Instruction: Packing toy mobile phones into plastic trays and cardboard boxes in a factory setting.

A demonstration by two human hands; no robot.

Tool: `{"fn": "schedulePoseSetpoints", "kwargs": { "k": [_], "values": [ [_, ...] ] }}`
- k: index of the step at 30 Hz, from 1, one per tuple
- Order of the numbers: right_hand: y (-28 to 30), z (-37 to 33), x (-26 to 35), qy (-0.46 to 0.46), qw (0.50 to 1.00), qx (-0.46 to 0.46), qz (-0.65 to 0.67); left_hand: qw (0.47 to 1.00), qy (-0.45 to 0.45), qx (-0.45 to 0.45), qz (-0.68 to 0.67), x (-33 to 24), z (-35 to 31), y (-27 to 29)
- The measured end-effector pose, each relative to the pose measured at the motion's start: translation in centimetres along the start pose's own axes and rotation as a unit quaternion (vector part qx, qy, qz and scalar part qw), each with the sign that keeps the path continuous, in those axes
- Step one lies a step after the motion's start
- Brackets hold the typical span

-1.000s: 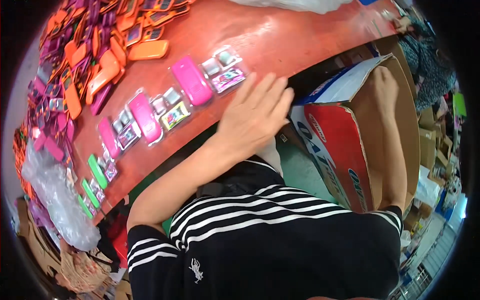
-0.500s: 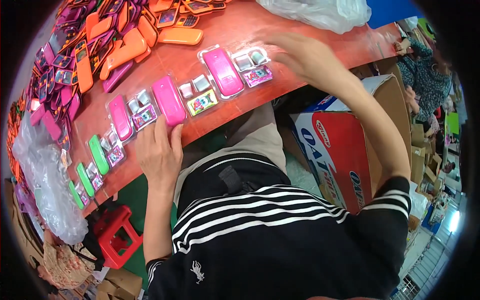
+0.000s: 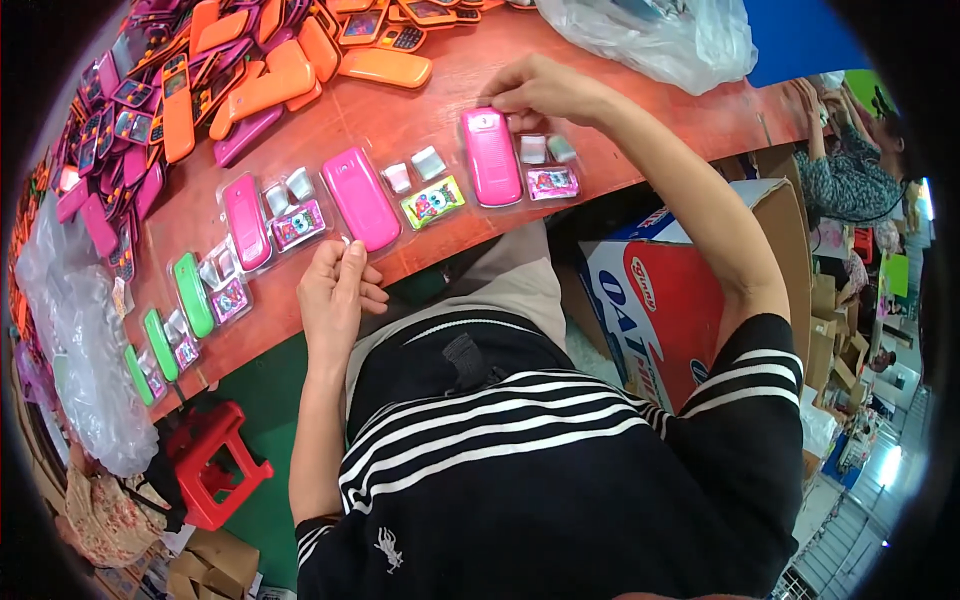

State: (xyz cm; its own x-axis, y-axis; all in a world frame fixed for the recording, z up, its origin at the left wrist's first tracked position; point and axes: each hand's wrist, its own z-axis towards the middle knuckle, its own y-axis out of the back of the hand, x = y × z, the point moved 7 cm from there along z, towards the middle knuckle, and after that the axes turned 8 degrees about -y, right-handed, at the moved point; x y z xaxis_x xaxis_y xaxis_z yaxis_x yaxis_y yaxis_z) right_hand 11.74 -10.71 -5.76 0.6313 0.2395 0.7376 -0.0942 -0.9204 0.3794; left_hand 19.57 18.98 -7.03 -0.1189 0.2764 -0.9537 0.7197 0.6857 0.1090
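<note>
The right hand (image 3: 540, 92) has curled fingers at the upper edge of a pink toy phone (image 3: 492, 160) in clear packing; the left hand (image 3: 338, 300), half closed, is at the lower end of a second pink phone (image 3: 362, 200). Whether either grips, I cannot tell. Both phones lie on the red, shiny tabletop (image 3: 440, 120), in one row with green phones (image 3: 193, 295). Farther left is an orange and purple heap (image 3: 178, 110). Around stand a cardboard box (image 3: 665, 300), a red stool (image 3: 195, 465) and, at right, another person (image 3: 850, 180).
</note>
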Motion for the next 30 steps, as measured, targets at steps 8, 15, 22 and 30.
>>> {"fn": "schedulePoseSetpoints", "kwargs": {
  "k": [8, 15, 22, 30],
  "values": [
    [1.8, -4.9, 0.5, -0.018, 0.997, -0.028, 0.076, 0.994, -0.006, 0.102, 0.041, -2.2, 2.8, -5.0],
    [-0.6, -2.6, 0.8, -0.011, 0.994, -0.066, 0.087, 0.991, 0.016, 0.136, 0.008, -2.0, 5.0, -7.3],
    [0.2, -2.7, 3.8, 0.045, 0.970, -0.133, -0.198, 0.993, -0.045, 0.087, 0.068, -3.6, 4.2, -7.6],
    [-5.6, -4.1, 9.2, 0.317, 0.787, 0.044, -0.528, 0.989, -0.034, 0.139, 0.026, -4.0, 6.2, -8.2]
  ]
}}
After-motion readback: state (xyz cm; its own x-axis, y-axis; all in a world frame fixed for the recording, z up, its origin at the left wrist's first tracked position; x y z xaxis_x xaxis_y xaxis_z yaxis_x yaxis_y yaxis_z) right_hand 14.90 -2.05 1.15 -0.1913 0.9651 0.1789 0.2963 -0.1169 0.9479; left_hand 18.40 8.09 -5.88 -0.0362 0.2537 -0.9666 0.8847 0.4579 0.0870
